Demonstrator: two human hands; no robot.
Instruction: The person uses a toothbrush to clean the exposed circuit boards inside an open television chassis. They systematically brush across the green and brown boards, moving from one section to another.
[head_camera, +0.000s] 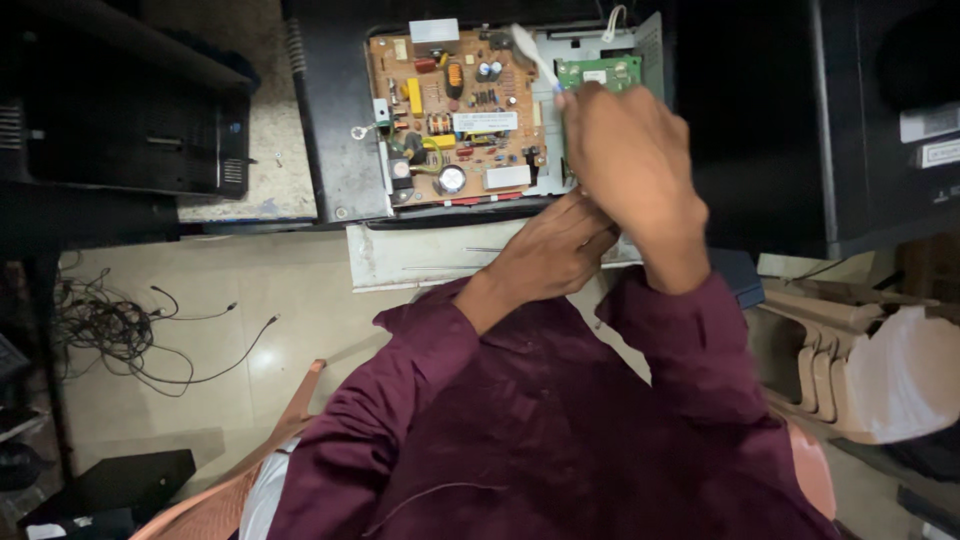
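Looking down from the head camera, my right hand (632, 170) covers a good part of the small green board (598, 72), so I only see its top edge. That hand is closed around the handle of a white toothbrush (530, 48); the handle vanishes into the fist, and only the head and neck stick out, angled up and to the left over the boards. My left hand (552, 250) is tucked under the right wrist, fingers curled, and I can't tell whether it holds anything, since the right forearm hides its fingertips.

The brown circuit board (455, 115) is in clear sight: it sits in the opened back of a black device (335, 120), studded with yellow blocks, dark cylinders, a copper coil and white labels whose print is too small to make out. The green board lies just beside it on the right, on a pale metal plate (585, 45).

My maroon sleeves (520, 420) fill the lower frame. A tangle of black cables (120, 330) lies on the floor at left, and stacked beige chairs (830, 350) are cut off at right. The corners are too dark to read.
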